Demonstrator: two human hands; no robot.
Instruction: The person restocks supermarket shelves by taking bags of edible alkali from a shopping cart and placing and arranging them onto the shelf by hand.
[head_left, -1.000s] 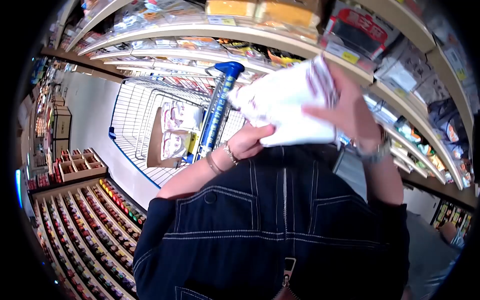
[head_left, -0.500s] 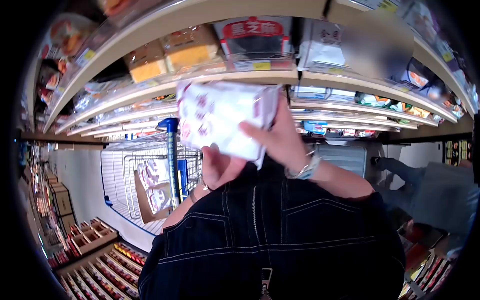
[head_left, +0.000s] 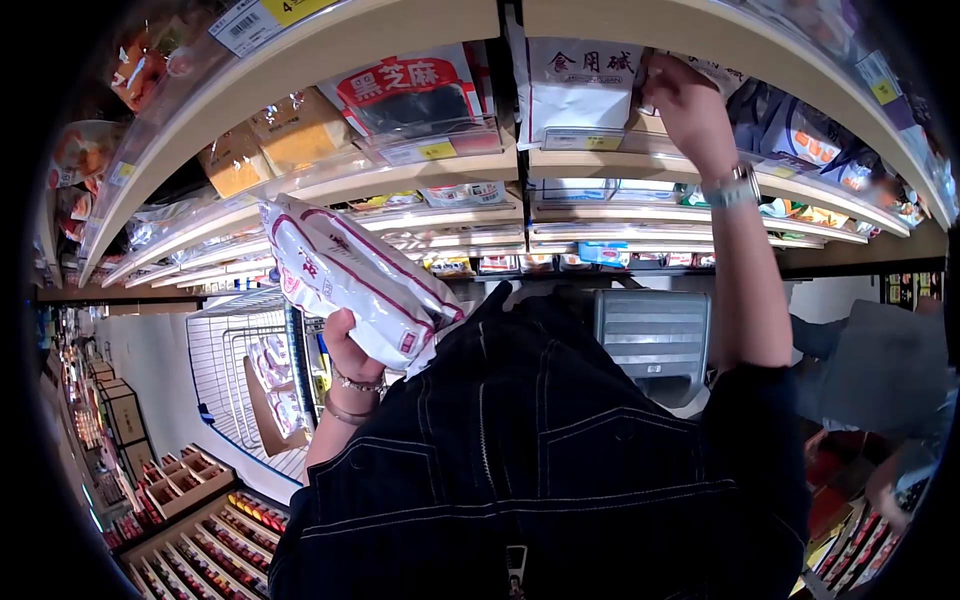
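Observation:
My left hand [head_left: 352,345] is closed round the lower edge of a white plastic food bag [head_left: 350,275] with dark red trim and lettering. The bag tilts in front of my dark jacket, below the shelf edge. Up on the shelf at the right, my right hand [head_left: 692,112] has its fingers curled at the side edge of a white bag [head_left: 580,92] printed as edible alkali. Its fingertips are partly hidden between that bag and a similar one [head_left: 722,72] to the right.
Left of the shelf divider are a black sesame bag [head_left: 405,95] and yellow-brown bags [head_left: 298,135]. A shopping cart [head_left: 235,355] with a cardboard box [head_left: 272,405] stands at the left. A grey step stool [head_left: 654,335] is below the shelves, with another person [head_left: 875,370] at the far right.
My right hand has left the held bag and moved up to the shelf's white bags. The left hand has shifted left with its bag, now tilted. The view has shifted right.

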